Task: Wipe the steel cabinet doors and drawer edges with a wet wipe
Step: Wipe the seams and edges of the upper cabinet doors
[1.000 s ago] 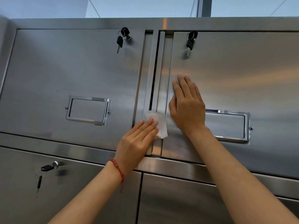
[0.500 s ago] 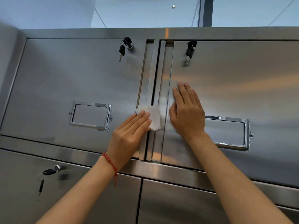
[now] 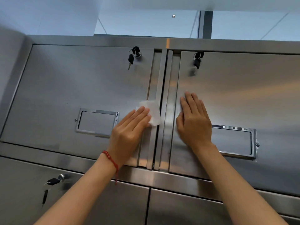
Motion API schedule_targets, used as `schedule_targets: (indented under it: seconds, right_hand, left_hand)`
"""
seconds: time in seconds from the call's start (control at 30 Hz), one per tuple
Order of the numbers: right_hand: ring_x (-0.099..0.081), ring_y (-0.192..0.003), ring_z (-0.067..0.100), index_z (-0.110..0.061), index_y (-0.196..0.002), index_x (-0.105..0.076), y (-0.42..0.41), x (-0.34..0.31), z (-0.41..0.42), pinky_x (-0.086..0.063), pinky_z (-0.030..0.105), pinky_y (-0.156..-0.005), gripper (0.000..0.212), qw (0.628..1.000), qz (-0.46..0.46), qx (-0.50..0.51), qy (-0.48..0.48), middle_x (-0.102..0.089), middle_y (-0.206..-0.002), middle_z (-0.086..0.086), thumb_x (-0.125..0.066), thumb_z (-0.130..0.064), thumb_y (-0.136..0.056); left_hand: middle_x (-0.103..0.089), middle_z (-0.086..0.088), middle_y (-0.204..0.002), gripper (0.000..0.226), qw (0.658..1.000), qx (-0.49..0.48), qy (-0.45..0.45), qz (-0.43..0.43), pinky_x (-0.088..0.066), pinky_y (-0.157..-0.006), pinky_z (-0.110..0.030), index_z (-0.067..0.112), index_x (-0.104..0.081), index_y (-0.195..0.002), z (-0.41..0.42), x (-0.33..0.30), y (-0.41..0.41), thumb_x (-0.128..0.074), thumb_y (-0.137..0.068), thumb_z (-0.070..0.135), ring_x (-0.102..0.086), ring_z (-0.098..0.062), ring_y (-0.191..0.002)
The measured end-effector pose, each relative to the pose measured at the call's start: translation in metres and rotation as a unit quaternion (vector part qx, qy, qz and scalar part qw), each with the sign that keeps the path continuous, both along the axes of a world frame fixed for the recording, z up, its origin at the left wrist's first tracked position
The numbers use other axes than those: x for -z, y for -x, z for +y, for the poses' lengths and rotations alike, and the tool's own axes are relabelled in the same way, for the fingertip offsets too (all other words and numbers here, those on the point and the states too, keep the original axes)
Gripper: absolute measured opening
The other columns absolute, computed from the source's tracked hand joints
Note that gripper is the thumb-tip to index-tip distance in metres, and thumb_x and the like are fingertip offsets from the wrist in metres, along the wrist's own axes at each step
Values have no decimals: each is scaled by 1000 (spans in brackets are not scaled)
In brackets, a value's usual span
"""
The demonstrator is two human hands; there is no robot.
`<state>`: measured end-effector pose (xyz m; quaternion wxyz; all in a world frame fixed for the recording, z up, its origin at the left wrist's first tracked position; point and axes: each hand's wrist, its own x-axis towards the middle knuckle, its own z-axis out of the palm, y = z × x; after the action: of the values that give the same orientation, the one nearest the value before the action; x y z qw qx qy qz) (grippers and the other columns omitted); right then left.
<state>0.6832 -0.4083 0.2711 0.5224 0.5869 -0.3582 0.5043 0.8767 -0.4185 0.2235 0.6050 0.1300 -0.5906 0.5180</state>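
The left hand (image 3: pixel 129 132) lies flat with straight fingers, pressing a white wet wipe (image 3: pixel 151 112) against the right edge of the upper left door (image 3: pixel 73 95). The wipe is a thin, crumpled, roughly square sheet; its upper half shows above the fingertips, just beside the vertical gap between the two doors. A bracelet (image 3: pixel 111 159) of small red beads circles the left wrist, with a short strand hanging below it.

The right hand (image 3: pixel 194 122) rests open, palm down and fingers together, on the left part of the upper right door (image 3: pixel 243 98), holding nothing.

Both doors are brushed steel, smooth, with a dull sheen and soft reflections. Narrow folded steel strips (image 3: pixel 164 111) run vertically between them. Each door carries a rectangular polished label frame: the left frame (image 3: pixel 97 122) beside the left hand, the right frame (image 3: pixel 233 140) partly behind the right wrist. Black-headed keys hang in the locks near the top of each door, the left key (image 3: pixel 132 57) and the right key (image 3: pixel 197 60). A third key (image 3: pixel 53 181) sits in the lock of a lower door (image 3: pixel 32 192), under a horizontal steel rail.

Compared with a second ago, the left hand and wipe have climbed up the door edge and shifted slightly left off the central strips; the right hand has stayed in its place.
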Motion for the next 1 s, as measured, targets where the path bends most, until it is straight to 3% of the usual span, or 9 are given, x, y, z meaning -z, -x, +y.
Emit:
schedule_targets:
  seconds: [0.2, 0.5, 1.0]
  right_hand:
    - [-42, -130, 35, 4, -127, -55, -9, 6, -5, -34, 48, -108, 44, 999, -31, 12, 25, -48, -136, 22, -51, -5, -84]
    - [-43, -129, 36, 5, -126, -55, -11, 6, -4, -36, 49, -106, 44, 999, -29, 22, 35, -49, -135, 22, -52, -3, -82]
    - [-43, -130, 35, 4, -126, -55, -9, 6, -3, -37, 48, -106, 44, 999, -31, 23, 32, -49, -136, 21, -52, -4, -83]
  left_hand:
    - [-65, -22, -110, 25, 999, 34, 7, -19, -51, -89, -47, -4, -68, -102, -13, -15, 1, -57, -87, 12, -61, -33, -105]
    - [-65, -21, -111, 25, 995, 78, 2, -55, -52, -89, -46, -4, -69, -103, -29, -28, 4, -69, -79, 4, -61, -33, -107]
    - [-65, -24, -109, 38, 993, 60, -46, -95, -53, -84, -50, -6, -69, -102, -30, -49, 6, -81, -66, -2, -62, -37, -103]
